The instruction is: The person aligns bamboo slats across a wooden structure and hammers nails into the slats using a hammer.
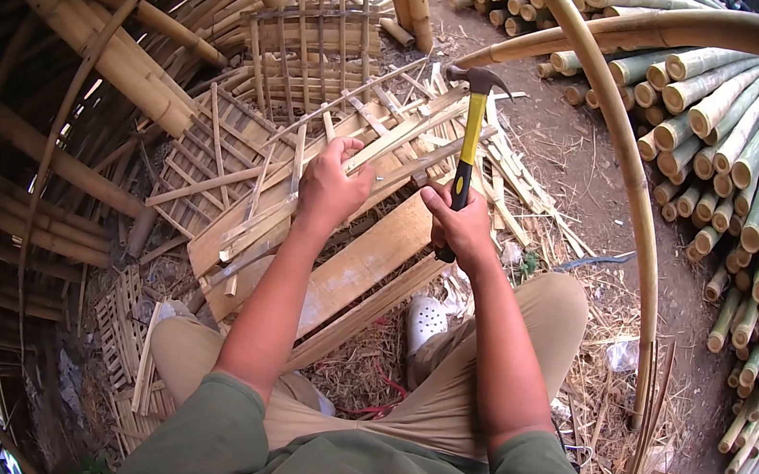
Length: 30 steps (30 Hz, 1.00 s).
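My right hand [463,227] is wrapped around the black grip of a claw hammer [472,129]. The hammer stands upright, its yellow-and-black handle below and its dark metal head at the top. My left hand [333,184] is held over the split bamboo strips [397,147], its fingers curled in. What those fingers hold, if anything, is too small or hidden to name. Below both hands lies a wide wooden plank [365,269], slanting between my knees with strips piled on its far part.
Slatted bamboo panels [216,156] lie ahead on the left. Stacked green bamboo poles [756,183] fill the right side. A curved bamboo pole [637,167] arches at my right. Shavings [370,372] cover the ground by my white shoe [426,321]. A long bluish strip [595,260] lies right.
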Tool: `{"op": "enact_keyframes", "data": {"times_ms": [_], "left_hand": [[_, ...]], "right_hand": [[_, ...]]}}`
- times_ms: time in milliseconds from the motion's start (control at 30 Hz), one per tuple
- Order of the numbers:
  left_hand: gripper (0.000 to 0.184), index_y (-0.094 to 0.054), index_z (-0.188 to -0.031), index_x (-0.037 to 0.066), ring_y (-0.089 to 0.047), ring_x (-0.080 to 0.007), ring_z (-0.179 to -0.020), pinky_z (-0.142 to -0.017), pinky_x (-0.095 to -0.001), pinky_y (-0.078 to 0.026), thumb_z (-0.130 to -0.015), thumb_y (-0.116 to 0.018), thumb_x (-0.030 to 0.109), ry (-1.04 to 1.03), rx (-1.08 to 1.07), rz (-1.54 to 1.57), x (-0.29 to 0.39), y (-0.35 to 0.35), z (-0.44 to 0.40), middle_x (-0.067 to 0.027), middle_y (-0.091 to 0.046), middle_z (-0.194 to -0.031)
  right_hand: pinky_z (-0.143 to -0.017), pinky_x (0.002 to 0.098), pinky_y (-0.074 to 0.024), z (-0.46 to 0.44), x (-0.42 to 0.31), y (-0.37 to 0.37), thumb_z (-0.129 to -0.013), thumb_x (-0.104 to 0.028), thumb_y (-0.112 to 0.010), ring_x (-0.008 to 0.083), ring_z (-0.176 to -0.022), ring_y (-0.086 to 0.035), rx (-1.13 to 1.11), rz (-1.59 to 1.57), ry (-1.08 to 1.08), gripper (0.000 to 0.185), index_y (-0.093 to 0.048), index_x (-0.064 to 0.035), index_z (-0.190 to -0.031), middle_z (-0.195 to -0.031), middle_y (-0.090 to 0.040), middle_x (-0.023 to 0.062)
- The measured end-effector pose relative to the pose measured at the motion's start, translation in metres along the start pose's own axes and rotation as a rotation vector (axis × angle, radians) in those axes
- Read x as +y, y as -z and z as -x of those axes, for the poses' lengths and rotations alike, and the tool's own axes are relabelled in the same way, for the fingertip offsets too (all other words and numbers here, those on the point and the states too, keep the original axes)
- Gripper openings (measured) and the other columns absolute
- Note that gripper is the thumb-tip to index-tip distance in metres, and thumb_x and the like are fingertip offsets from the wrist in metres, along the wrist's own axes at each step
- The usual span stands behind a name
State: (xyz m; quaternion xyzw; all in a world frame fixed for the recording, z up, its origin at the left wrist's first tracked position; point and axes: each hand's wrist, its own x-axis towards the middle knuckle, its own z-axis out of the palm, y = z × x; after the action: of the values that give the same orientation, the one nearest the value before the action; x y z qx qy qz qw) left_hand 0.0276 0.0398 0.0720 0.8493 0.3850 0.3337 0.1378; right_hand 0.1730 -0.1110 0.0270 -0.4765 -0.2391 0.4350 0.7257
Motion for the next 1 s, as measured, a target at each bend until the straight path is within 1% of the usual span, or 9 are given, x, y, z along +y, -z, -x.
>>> {"op": "enact_keyframes", "data": {"times_ms": [67,200,267,367,567,700,867,967,1000], "left_hand": [[0.037,-0.067,-0.110,0.006,-0.062,-0.0223,-0.070,-0.070,-0.0351,-0.050,-0.077,-0.070,0.023,0.156,-0.083,0.008,0.005,0.002,-0.002,-0.0096,-0.066,-0.079],[0.037,-0.067,-0.110,0.006,-0.062,-0.0206,-0.068,-0.068,-0.0339,-0.050,-0.077,-0.069,0.022,0.150,-0.094,0.068,0.003,0.004,-0.002,-0.0072,-0.065,-0.076],[0.038,-0.067,-0.111,0.006,-0.060,-0.0185,-0.066,-0.067,-0.0327,-0.049,-0.077,-0.069,0.023,0.190,-0.114,0.111,0.004,0.005,-0.002,-0.0059,-0.064,-0.074],[0.039,-0.067,-0.112,0.006,-0.060,-0.0162,-0.067,-0.066,-0.0312,-0.048,-0.077,-0.070,0.022,0.236,-0.136,0.122,0.008,0.009,-0.004,-0.0051,-0.064,-0.074],[0.040,-0.066,-0.114,0.007,-0.060,-0.0129,-0.066,-0.065,-0.0292,-0.048,-0.077,-0.070,0.021,0.260,-0.159,0.141,0.005,0.008,-0.004,-0.0025,-0.065,-0.075],[0.040,-0.066,-0.115,0.006,-0.060,-0.0116,-0.066,-0.065,-0.0281,-0.047,-0.077,-0.069,0.019,0.285,-0.180,0.143,0.007,0.010,-0.005,-0.0022,-0.067,-0.076],[0.042,-0.066,-0.117,0.006,-0.060,-0.0103,-0.066,-0.065,-0.0268,-0.047,-0.077,-0.068,0.016,0.314,-0.192,0.227,0.002,0.008,-0.004,-0.0028,-0.068,-0.077],[0.043,-0.066,-0.119,0.006,-0.061,-0.0104,-0.067,-0.065,-0.0265,-0.047,-0.077,-0.067,0.015,0.268,-0.165,0.186,-0.002,0.005,-0.004,-0.0033,-0.069,-0.079],[0.043,-0.066,-0.119,0.006,-0.061,-0.0104,-0.067,-0.065,-0.0265,-0.047,-0.077,-0.067,0.015,0.268,-0.164,0.187,-0.003,0.004,-0.003,-0.0033,-0.069,-0.079]], "right_hand": [[-0.037,0.0255,-0.0351,0.000,0.000,0.000,-0.086,-0.020,-0.081,0.0074,-0.041,-0.043,0.004,0.010,-0.003,0.045,-0.040,-0.0135,-0.070,-0.059,-0.049,-0.0016],[-0.037,0.0255,-0.0354,0.001,0.000,0.001,-0.086,-0.019,-0.081,0.0073,-0.040,-0.042,0.000,0.022,-0.001,0.044,-0.040,-0.0131,-0.070,-0.060,-0.050,-0.0007],[-0.037,0.0255,-0.0353,0.002,-0.001,-0.001,-0.086,-0.019,-0.081,0.0072,-0.039,-0.042,-0.001,0.029,-0.004,0.044,-0.040,-0.0129,-0.070,-0.060,-0.051,-0.0004],[-0.037,0.0256,-0.0346,0.002,-0.003,-0.003,-0.086,-0.019,-0.081,0.0071,-0.040,-0.042,0.009,0.018,0.010,0.044,-0.040,-0.0127,-0.070,-0.058,-0.050,-0.0008],[-0.036,0.0253,-0.0350,0.002,0.001,0.000,-0.087,-0.019,-0.080,0.0074,-0.040,-0.044,-0.007,0.002,-0.008,0.045,-0.040,-0.0128,-0.069,-0.057,-0.048,-0.0018],[-0.036,0.0255,-0.0349,0.002,0.001,-0.001,-0.087,-0.019,-0.080,0.0074,-0.039,-0.044,-0.008,0.032,0.008,0.045,-0.039,-0.0130,-0.069,-0.055,-0.046,-0.0027],[-0.036,0.0257,-0.0350,0.001,0.003,-0.001,-0.088,-0.019,-0.079,0.0075,-0.039,-0.043,-0.006,0.046,0.005,0.044,-0.039,-0.0130,-0.069,-0.055,-0.045,-0.0030],[-0.036,0.0258,-0.0352,0.000,0.004,0.000,-0.087,-0.019,-0.079,0.0075,-0.039,-0.043,-0.013,0.025,0.003,0.044,-0.039,-0.0129,-0.069,-0.055,-0.045,-0.0031],[-0.037,0.0265,-0.0341,0.000,0.004,0.000,-0.089,-0.020,-0.078,0.0080,-0.040,-0.041,-0.019,0.041,0.003,0.043,-0.039,-0.0131,-0.071,-0.055,-0.044,-0.0031]]}}
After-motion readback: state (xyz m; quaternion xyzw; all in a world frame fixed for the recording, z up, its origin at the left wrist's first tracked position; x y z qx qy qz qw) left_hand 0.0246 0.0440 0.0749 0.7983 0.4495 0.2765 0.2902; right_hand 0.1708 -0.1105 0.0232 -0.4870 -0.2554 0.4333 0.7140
